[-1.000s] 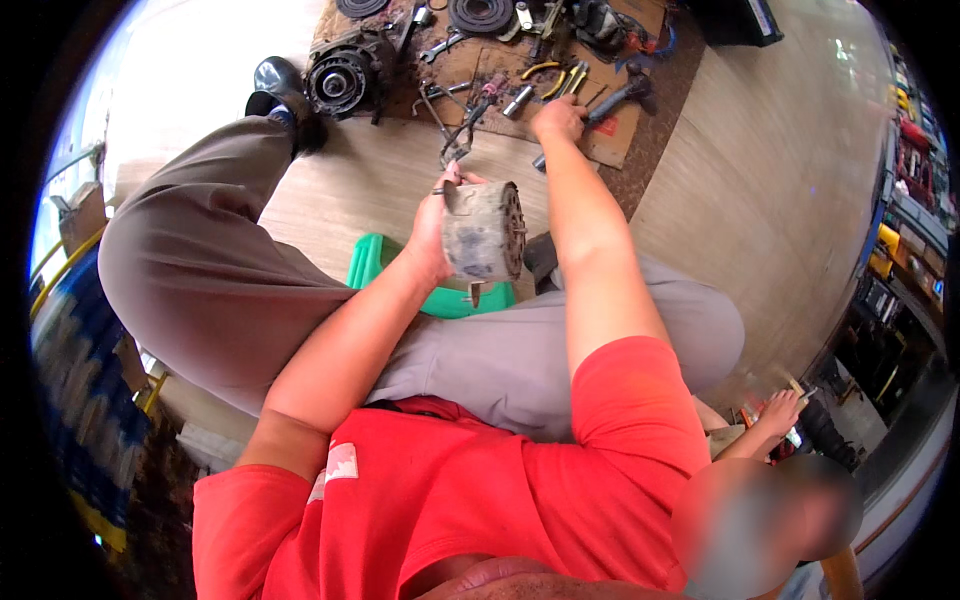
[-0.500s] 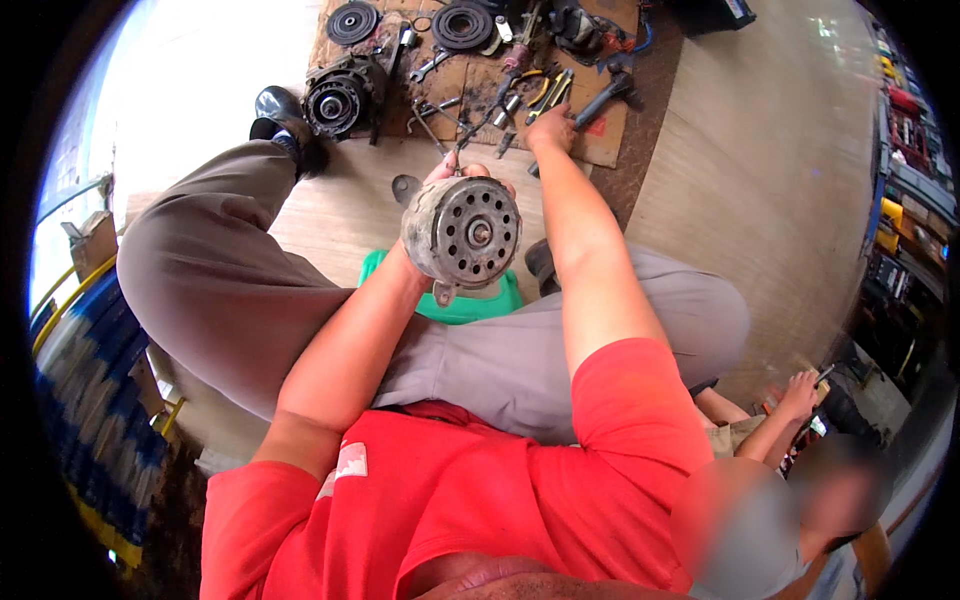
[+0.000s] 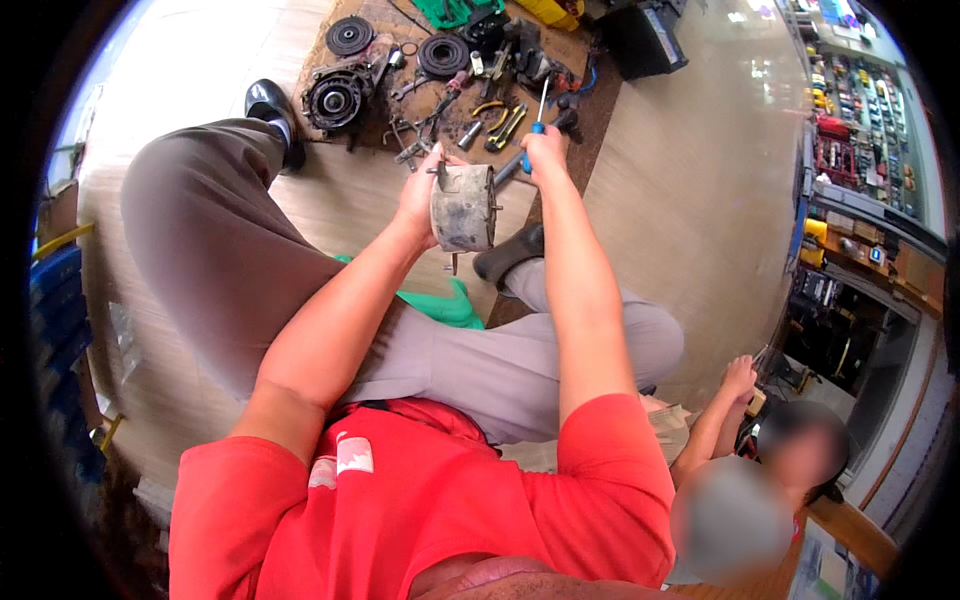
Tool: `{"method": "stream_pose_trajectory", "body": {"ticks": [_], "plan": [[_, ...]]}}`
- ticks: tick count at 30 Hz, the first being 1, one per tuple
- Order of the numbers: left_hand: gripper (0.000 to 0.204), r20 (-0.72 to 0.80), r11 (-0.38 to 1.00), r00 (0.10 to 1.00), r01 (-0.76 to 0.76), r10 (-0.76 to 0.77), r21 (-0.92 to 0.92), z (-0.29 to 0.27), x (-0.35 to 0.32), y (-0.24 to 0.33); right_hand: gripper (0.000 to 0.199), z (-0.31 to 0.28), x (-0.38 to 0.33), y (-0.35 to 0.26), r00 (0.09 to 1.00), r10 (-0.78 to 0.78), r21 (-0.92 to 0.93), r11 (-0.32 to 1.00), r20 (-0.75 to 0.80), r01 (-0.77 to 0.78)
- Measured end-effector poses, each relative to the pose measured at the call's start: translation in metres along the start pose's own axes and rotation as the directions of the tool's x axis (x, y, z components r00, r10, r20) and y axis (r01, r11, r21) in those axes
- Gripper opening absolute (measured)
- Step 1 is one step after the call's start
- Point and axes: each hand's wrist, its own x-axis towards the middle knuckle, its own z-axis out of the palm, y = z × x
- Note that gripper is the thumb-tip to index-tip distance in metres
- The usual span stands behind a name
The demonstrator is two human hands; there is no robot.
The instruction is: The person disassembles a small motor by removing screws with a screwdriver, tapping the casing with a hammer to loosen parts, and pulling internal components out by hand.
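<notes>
My left hand (image 3: 418,200) is closed around a dirty grey cylindrical electric motor (image 3: 464,210), held in the air above my lap. Its side faces me, and a thin shaft sticks out at the right end; mounting tabs show at top and bottom. Some of my left fingers are hidden behind it. To the right of the motor, my right hand (image 3: 546,158) grips the blue handle of a screwdriver (image 3: 539,128), its metal shank pointing up and away. Just beyond that hand lies a hammer (image 3: 512,167) on the cardboard, its head partly in shadow.
Cardboard (image 3: 380,140) ahead carries yellow-handled pliers (image 3: 508,128), a round pulley (image 3: 442,56), another pulley (image 3: 350,36), and a pulley-fronted machine part (image 3: 336,100). A black box (image 3: 640,45) stands far right. Something green (image 3: 450,305) sits under my leg. Another person's hand (image 3: 740,378) is at lower right.
My right hand has come up from the tools on the cardboard and now holds the screwdriver. The motor has turned from showing its holed end face to showing its side.
</notes>
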Motion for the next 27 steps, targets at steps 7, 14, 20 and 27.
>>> {"method": "stream_pose_trajectory", "body": {"ticks": [7, 14, 20, 27], "plan": [[0.049, -0.126, 0.994, 0.986, -0.107, 0.11, 0.032, -0.015, -0.013, 0.004, 0.014, -0.064, -0.123, -0.118, 0.916, -0.125, 0.325, 0.946, 0.381, -0.006], [0.046, -0.392, 0.942, 0.866, -0.222, 0.31, 0.253, -0.05, 0.022, -0.012, 0.032, -0.072, -0.207, -0.108, 0.876, -0.103, 0.097, 0.993, 0.472, 0.065], [0.056, -0.598, 0.878, 0.698, -0.093, 0.394, 0.469, -0.075, 0.028, -0.013, 0.025, -0.025, -0.197, -0.087, 0.854, -0.079, -0.149, 0.972, 0.515, 0.18], [0.056, -0.577, 0.707, 0.657, 0.093, 0.486, 0.701, -0.08, 0.023, -0.009, 0.03, 0.001, -0.188, -0.047, 0.82, 0.05, -0.097, 0.995, 0.57, 0.007]]}}
